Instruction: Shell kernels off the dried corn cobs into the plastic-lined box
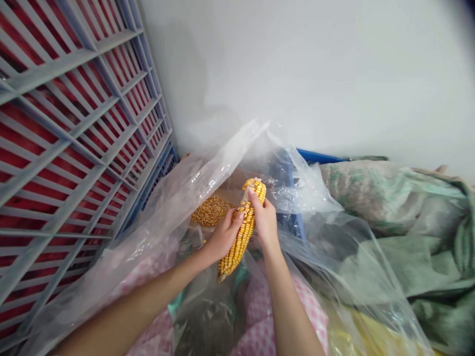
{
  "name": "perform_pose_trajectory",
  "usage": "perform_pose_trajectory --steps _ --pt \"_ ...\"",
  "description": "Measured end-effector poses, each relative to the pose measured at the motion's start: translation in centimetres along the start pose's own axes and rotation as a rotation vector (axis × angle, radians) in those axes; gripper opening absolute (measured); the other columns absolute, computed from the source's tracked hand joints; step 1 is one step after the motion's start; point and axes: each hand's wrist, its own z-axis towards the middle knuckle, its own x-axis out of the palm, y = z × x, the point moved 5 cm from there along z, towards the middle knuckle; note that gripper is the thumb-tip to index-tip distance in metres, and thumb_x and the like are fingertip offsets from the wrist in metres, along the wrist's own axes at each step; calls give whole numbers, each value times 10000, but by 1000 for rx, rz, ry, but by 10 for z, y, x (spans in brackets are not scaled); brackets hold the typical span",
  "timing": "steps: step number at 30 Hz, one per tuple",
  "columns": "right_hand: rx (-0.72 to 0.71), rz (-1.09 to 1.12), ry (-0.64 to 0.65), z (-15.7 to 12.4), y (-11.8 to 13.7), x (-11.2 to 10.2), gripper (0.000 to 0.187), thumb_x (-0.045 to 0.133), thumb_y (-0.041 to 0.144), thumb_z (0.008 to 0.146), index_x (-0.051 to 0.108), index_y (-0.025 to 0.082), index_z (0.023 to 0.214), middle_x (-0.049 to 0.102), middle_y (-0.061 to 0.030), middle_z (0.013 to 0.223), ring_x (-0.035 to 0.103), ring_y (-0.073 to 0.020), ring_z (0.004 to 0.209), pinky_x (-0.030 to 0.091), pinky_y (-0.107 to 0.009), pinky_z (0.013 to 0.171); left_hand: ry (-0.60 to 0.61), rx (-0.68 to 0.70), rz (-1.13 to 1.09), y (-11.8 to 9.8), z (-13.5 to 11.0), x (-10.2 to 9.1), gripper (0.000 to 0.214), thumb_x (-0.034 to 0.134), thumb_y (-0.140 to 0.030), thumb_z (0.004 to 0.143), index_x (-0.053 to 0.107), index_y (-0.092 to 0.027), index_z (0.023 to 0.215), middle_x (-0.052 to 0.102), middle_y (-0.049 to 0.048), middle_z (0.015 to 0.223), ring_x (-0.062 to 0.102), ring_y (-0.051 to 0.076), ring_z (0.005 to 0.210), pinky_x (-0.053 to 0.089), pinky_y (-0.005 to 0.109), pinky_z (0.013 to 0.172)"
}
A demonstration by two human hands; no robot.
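A yellow corn cob (pixel 241 237) is held slantwise in front of me, its top end pointing away and its narrow tip toward me. My left hand (pixel 225 235) grips it at mid-length with the thumb on the kernels. Nearer the top, my right hand (pixel 265 215) is closed around the other side, its thumb pressing beside a bare patch where kernels are gone. Beyond and below my left hand lies a heap of loose corn kernels (pixel 211 210). Clear plastic sheeting (pixel 208 178) surrounds the heap and both hands.
Stacked slatted crates (pixel 85 133) with red stuff inside rise at the left. A white wall (pixel 315 74) stands behind. Pale green sacks (pixel 401 257) lie at the right, and a blue crate (pixel 291 188) shows through the plastic. Pink checked fabric (pixel 304 296) is below my arms.
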Motion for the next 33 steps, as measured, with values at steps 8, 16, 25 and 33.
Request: perform_pose_trajectory --steps 8,16,25,33 --pt "-40 -385 -64 -6 12 -5 571 489 719 610 586 196 816 653 -72 763 583 -221 712 389 -290 643 -54 4 -19 10 -3 7 408 243 -462 890 510 -160 951 590 65 939 539 180 881 397 322 855" --pt "20 -548 -71 -7 17 -9 612 476 746 591 528 209 879 646 -104 813 593 -272 778 394 -345 680 45 84 115 -1 0 2 402 219 -421 897 526 -164 870 607 56 853 552 178 801 411 294 753" --pt "31 -584 -72 -8 18 -16 574 478 705 613 515 194 873 633 -108 809 591 -284 783 391 -349 676 109 203 352 -8 3 2 373 212 -383 882 448 -181 676 536 21 650 488 149 609 338 271 594" --pt "39 -514 -53 -8 11 -11 552 497 701 595 495 203 833 638 -94 815 586 -260 739 382 -332 647 4 148 293 -2 0 3 373 212 -361 872 405 -193 601 536 15 614 466 136 573 331 266 567"
